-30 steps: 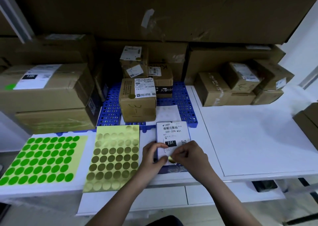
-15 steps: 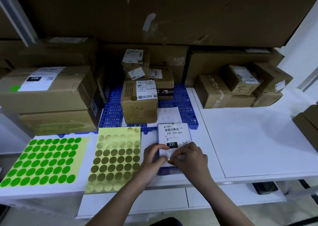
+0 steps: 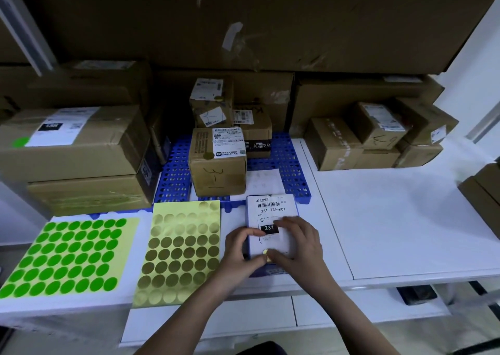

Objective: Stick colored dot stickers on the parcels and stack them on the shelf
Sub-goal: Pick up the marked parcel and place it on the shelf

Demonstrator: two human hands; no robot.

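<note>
Both hands cover the lower half of the small white parcel (image 3: 272, 219), hiding most of its label below the black "231" patch. The left hand (image 3: 242, 252) curls round its left edge; the right hand (image 3: 300, 249) grips its right side, thumb beside a gold dot sticker (image 3: 266, 252) on the near edge. The parcel lies on the white table (image 3: 405, 219), just right of the gold sticker sheet (image 3: 181, 252). The green sticker sheet (image 3: 65, 257) is cut off at the left. Bare tabletop opens to the right.
</note>
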